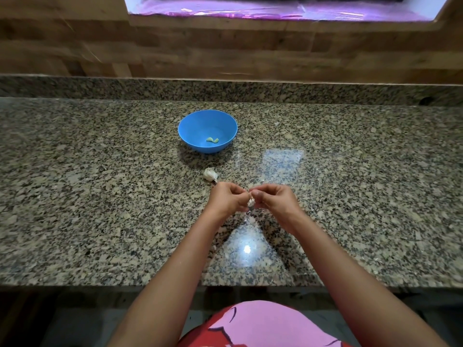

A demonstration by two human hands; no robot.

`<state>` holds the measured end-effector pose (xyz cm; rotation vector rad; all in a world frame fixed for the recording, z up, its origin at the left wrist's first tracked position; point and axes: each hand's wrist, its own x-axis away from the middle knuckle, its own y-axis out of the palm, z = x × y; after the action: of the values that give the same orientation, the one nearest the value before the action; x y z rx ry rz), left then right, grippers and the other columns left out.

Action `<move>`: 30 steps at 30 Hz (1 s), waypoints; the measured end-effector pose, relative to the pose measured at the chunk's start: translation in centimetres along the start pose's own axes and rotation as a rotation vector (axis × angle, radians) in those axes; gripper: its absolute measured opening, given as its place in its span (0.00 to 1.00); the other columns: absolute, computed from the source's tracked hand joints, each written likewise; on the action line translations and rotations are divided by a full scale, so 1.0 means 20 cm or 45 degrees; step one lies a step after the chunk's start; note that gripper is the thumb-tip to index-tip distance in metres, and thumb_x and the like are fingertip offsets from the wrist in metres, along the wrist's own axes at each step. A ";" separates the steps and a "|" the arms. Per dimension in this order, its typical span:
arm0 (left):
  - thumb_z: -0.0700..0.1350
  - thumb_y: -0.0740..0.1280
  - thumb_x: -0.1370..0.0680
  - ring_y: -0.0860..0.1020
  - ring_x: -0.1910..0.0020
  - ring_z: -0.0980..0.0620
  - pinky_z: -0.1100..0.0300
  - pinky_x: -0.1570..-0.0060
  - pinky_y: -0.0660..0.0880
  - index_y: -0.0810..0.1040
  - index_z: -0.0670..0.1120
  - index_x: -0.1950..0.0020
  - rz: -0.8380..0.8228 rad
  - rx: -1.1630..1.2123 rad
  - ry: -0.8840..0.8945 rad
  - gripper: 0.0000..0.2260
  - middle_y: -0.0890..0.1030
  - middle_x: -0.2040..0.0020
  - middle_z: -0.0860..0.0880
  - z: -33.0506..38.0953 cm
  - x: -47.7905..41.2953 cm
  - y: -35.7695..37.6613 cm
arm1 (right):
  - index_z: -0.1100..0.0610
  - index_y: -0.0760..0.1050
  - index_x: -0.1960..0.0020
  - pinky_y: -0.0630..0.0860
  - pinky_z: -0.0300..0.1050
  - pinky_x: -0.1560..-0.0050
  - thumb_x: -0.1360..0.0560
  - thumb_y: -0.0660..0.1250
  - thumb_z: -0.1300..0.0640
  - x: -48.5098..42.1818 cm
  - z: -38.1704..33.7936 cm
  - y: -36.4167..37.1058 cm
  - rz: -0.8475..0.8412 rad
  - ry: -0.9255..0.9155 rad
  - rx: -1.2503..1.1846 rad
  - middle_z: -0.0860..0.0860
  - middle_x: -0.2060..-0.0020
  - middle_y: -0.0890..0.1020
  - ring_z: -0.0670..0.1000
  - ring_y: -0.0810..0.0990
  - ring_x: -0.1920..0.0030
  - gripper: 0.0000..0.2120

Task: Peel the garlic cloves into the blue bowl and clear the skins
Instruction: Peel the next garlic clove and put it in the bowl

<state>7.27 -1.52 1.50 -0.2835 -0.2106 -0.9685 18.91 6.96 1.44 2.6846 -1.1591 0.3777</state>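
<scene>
A blue bowl (207, 131) stands on the granite counter (100, 196) and holds two peeled pale cloves (212, 140). In front of it lies the rest of a white garlic bulb (210, 174). Nearer me, my left hand (226, 200) and my right hand (271, 200) meet above the counter. Both pinch one small garlic clove (251, 202) with white skin between their fingertips. Most of that clove is hidden by the fingers.
A raised granite ledge (225, 90) and a wooden wall (225, 53) close off the back of the counter. The counter's front edge (100, 284) runs just ahead of my body. A bright light reflection (246, 249) lies between my forearms.
</scene>
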 end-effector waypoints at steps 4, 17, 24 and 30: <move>0.34 0.65 0.24 0.79 0.73 0.54 0.64 0.69 0.79 0.76 0.34 0.61 -0.069 0.587 -0.328 0.06 0.78 0.66 0.43 0.01 0.01 0.01 | 0.67 0.77 0.52 0.80 0.40 0.58 0.26 0.64 0.68 -0.01 -0.01 0.00 -0.035 0.006 -0.133 0.57 0.63 0.81 0.51 0.80 0.62 0.05; 0.40 0.68 0.24 0.80 0.62 0.56 0.68 0.65 0.76 0.81 0.45 0.50 0.172 -0.299 0.061 0.05 0.82 0.57 0.50 -0.06 -0.01 0.01 | 0.68 0.77 0.52 0.81 0.41 0.58 0.29 0.64 0.73 -0.04 0.02 -0.03 -0.010 0.148 -0.517 0.58 0.62 0.81 0.51 0.82 0.64 0.08; 0.40 0.71 0.27 0.82 0.58 0.49 0.60 0.57 0.80 0.81 0.41 0.53 0.078 -0.064 0.078 0.05 0.83 0.57 0.45 -0.01 0.00 0.04 | 0.67 0.78 0.54 0.80 0.38 0.62 0.32 0.68 0.71 -0.03 0.01 -0.02 -0.023 0.101 -0.362 0.59 0.62 0.83 0.52 0.83 0.62 0.07; 0.37 0.72 0.28 0.81 0.66 0.51 0.64 0.65 0.79 0.80 0.40 0.57 0.076 0.045 0.050 0.02 0.82 0.62 0.44 0.01 -0.01 0.05 | 0.67 0.79 0.55 0.80 0.39 0.61 0.31 0.69 0.71 -0.04 -0.01 -0.02 -0.004 0.065 -0.204 0.58 0.62 0.83 0.53 0.83 0.63 0.06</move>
<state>7.95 -0.79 1.56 -0.2366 -0.1823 -0.9098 18.67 7.86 1.42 2.5246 -1.1201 0.3357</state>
